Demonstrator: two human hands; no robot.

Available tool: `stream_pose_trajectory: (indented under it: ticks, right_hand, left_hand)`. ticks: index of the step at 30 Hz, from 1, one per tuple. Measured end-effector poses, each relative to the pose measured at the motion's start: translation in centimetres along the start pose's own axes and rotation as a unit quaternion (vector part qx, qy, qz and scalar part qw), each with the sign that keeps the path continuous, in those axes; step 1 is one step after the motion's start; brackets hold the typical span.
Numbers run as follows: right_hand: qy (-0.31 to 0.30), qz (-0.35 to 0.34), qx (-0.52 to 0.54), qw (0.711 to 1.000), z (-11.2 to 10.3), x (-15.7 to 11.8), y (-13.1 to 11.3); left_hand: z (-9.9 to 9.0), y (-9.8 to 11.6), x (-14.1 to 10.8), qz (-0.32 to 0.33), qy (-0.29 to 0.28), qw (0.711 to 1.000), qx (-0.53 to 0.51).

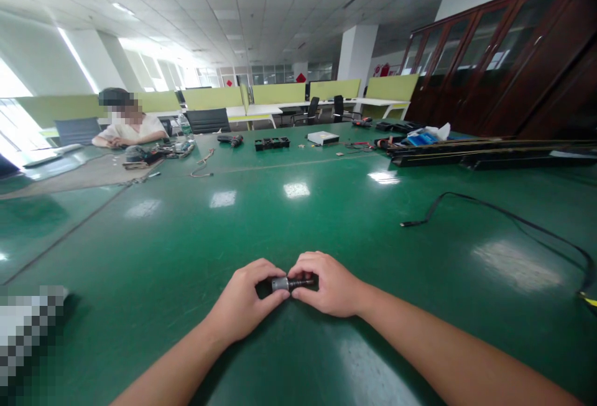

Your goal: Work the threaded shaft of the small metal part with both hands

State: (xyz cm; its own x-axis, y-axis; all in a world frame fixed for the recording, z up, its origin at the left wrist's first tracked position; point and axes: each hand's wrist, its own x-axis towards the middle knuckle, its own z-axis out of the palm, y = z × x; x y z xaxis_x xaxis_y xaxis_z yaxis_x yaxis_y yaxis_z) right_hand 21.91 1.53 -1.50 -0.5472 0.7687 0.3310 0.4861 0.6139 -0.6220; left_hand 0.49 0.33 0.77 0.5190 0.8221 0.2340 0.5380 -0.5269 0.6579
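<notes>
Between my two hands lies a small metal part point(280, 283), with a wide grey cylinder at its left and a thinner, dark, ringed shaft at its right. My left hand point(246, 300) grips the wide cylinder between thumb and fingers. On the other side, my right hand point(327, 285) closes its thumb and fingers around the thin shaft. The part is roughly level, just over or on the green tabletop point(261, 226); I cannot tell whether it touches. My fingers hide some of its two ends.
A black cable point(494, 204) curves across the right side. Dark metal rails point(429, 154) lie at the far right. Farther back are a power drill point(231, 140), a black frame point(272, 143) and a white box point(323, 138). Another person point(130, 126) sits at the far left.
</notes>
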Motion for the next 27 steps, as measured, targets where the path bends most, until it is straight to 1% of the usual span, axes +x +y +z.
stream_pose_trajectory:
  ticks: [15,27]
  right_hand:
    - [0.0,0.004,-0.018,1.0,0.11,-0.07,-0.26]
    - [0.001,-0.005,-0.032,0.999,-0.02,-0.09,-0.38]
  left_hand:
    - [0.01,-0.26,-0.04,0.006,0.007,1.0,0.008]
    - [-0.08,0.23,-0.24,0.012,0.011,1.0,0.013]
